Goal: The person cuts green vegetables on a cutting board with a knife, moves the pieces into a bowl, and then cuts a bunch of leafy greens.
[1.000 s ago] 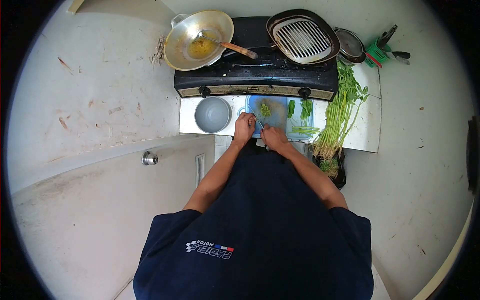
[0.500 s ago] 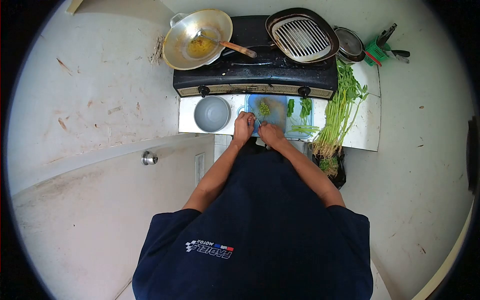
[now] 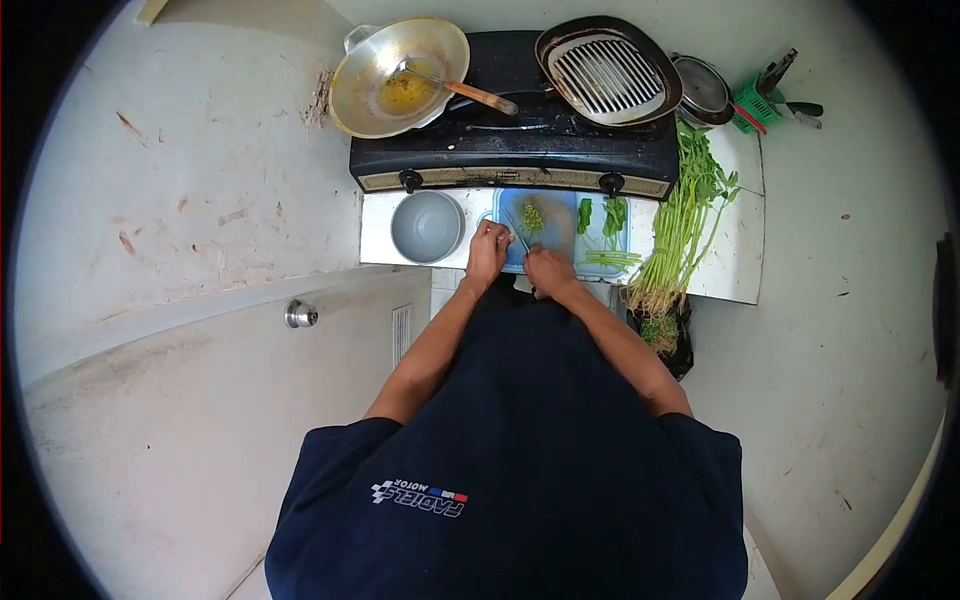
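A person in a dark blue T-shirt works at a white tabletop (image 3: 728, 262), the right hand (image 3: 549, 270) in a closed grip around the handle of a knife (image 3: 519, 235) whose blade angles up and to the left over a cutting board (image 3: 556, 222). The left hand (image 3: 487, 252) bends its fingers beside the blade; a small pale bit shows at the fingertips, too small to identify, and whether that grip is clamped on it cannot be told. A little heap of chopped greens (image 3: 532, 217) sits on the board, just beyond the blade. On the blue tray (image 3: 627, 232) to the right lie loose leaves (image 3: 614, 214) and, nearer the person, cut stalks (image 3: 613, 259). A grey bowl (image 3: 427, 228) stands left of the board, while a long bunch of leafy stems (image 3: 678, 225) lies to the right, its roots reaching the front edge. Behind, a black stove (image 3: 510, 150) carries a wok (image 3: 440, 42), with a wooden-handled utensil (image 3: 485, 97) resting in it, and a ridged grill pan (image 3: 610, 80).
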Motion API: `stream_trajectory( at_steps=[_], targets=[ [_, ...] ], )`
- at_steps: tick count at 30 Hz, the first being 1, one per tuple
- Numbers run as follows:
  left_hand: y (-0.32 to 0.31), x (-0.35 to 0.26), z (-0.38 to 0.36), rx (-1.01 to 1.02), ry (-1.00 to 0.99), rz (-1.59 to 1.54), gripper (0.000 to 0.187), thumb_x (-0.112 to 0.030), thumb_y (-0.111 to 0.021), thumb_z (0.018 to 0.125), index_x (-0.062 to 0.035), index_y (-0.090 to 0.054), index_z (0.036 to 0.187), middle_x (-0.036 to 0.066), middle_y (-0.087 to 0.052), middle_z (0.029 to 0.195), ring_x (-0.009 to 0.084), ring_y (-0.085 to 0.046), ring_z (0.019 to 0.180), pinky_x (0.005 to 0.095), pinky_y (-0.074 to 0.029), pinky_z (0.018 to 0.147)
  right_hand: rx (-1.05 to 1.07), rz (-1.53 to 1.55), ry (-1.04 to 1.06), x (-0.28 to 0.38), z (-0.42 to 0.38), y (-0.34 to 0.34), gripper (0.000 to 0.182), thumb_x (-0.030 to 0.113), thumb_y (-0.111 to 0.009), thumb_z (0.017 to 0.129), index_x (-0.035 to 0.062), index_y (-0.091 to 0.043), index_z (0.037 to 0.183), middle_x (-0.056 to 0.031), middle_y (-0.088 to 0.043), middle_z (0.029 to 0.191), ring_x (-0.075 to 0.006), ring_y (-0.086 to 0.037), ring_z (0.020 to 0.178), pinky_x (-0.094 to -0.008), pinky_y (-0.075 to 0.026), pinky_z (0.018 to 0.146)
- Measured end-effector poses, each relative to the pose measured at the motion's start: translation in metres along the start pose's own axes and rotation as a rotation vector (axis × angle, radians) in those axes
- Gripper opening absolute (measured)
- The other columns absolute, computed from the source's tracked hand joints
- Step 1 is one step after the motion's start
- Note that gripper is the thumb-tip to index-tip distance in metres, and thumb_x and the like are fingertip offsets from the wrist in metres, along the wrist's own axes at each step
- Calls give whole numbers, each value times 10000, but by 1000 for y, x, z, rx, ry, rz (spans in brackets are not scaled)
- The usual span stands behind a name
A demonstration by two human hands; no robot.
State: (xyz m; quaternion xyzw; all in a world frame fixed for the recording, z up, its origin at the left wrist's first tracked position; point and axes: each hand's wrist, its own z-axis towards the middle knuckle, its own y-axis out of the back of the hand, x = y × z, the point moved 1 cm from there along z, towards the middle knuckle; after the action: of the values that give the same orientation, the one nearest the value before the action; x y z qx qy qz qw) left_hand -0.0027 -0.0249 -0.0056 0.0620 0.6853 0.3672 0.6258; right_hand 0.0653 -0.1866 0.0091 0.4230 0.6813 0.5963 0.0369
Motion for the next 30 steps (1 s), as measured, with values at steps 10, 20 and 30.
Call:
stream_trajectory(
  at_steps=[10,20,30],
  targets=[
    [3,-4,1,13,-19,18,84,21,-722,868,19,-691,946,179,-607,940,331,-667,780,432,-546,719,-27,35,15,2,1,-4,322,233,-497,1017,-48,-651,979,-253,-743,861,-395,-754,793,-490,-603,741],
    [5,-10,1,30,-18,21,132,42,-681,855,30,-683,987,172,-608,975,322,-680,803,399,-570,747,-41,41,36,-2,4,-16,301,201,-486,1010,-55,-644,999,-264,-741,879,-395,-754,804,-492,-605,750],
    [2,-13,-1,2,12,45,153,67,-651,833,28,-675,979,170,-596,956,322,-663,805,403,-554,741,19,90,-41,2,-9,-9,299,204,-506,988,-66,-633,998,-278,-736,889,-409,-752,838,-525,-591,772]
  ],
)
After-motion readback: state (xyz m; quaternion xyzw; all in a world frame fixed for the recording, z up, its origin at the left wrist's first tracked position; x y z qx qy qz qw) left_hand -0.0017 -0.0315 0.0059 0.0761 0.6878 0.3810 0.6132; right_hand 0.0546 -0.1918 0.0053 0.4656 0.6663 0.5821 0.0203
